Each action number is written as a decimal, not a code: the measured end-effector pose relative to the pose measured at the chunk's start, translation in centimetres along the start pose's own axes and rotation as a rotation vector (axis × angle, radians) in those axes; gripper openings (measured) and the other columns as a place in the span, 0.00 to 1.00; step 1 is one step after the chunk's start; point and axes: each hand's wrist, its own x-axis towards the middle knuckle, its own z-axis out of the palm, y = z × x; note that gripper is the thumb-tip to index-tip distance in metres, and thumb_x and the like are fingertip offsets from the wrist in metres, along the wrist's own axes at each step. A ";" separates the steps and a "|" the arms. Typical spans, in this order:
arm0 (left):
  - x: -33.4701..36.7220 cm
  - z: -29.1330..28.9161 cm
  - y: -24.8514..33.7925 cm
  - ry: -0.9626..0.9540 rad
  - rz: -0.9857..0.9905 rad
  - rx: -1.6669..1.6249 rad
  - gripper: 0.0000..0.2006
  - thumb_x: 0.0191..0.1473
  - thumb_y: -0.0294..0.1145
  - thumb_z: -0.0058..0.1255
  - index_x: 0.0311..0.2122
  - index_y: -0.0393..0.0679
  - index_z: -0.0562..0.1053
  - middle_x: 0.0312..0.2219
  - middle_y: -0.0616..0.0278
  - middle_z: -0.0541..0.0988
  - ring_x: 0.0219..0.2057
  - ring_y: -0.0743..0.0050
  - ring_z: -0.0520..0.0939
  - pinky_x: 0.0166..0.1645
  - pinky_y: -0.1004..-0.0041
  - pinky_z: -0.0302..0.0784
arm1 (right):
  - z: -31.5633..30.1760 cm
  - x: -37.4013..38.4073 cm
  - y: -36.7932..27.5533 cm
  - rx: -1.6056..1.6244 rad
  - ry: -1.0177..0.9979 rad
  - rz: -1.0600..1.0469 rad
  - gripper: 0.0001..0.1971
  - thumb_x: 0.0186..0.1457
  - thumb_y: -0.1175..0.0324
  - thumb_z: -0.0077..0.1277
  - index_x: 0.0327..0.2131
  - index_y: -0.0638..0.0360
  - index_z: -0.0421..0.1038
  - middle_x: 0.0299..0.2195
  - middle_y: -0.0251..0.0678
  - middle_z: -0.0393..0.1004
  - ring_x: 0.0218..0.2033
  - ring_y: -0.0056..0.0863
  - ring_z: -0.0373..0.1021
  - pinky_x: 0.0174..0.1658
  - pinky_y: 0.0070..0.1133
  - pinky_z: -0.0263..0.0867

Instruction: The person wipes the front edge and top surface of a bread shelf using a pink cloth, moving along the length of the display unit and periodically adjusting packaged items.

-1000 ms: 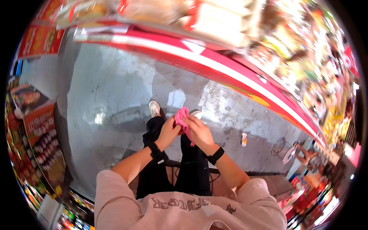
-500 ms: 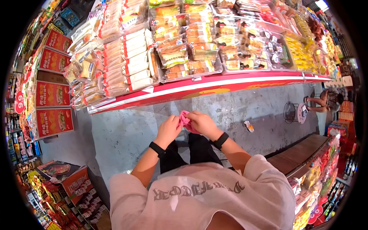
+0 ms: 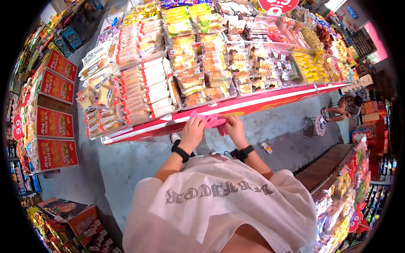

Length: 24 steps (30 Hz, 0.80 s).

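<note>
At frame centre, I see left hand [image 3: 193, 134] and right hand [image 3: 236, 131] both pinched closed on pink cloth [image 3: 214, 120], perhaps to spread it

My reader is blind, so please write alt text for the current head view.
The left hand and right hand hold a soft pink item between them, in front of a red-fronted display stand stacked with wrapped snacks.
</note>
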 end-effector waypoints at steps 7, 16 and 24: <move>5.2 2.7 -7.3 0.059 0.082 0.162 0.12 0.49 0.27 0.46 0.41 0.40 0.72 0.41 0.55 0.72 0.52 0.57 0.70 0.57 0.59 0.65 | 5.4 7.9 -5.1 -0.099 0.335 -0.164 0.14 0.47 0.79 0.49 0.40 0.63 0.69 0.32 0.46 0.68 0.36 0.42 0.68 0.39 0.29 0.65; -1.4 -4.7 -14.0 -0.170 -0.114 0.195 0.31 0.44 0.35 0.60 0.57 0.50 0.66 0.56 0.60 0.67 0.62 0.60 0.60 0.65 0.42 0.48 | 14.3 6.0 -3.4 -0.349 -0.125 -0.293 0.15 0.47 0.74 0.54 0.42 0.59 0.72 0.39 0.44 0.71 0.44 0.45 0.67 0.47 0.33 0.65; -0.3 -8.0 -19.0 -0.112 -0.271 0.250 0.32 0.42 0.34 0.62 0.56 0.51 0.66 0.56 0.61 0.66 0.63 0.60 0.59 0.65 0.42 0.48 | 17.0 5.8 -6.5 -0.273 -0.419 -0.208 0.19 0.49 0.74 0.52 0.47 0.54 0.70 0.42 0.42 0.71 0.43 0.44 0.70 0.44 0.33 0.68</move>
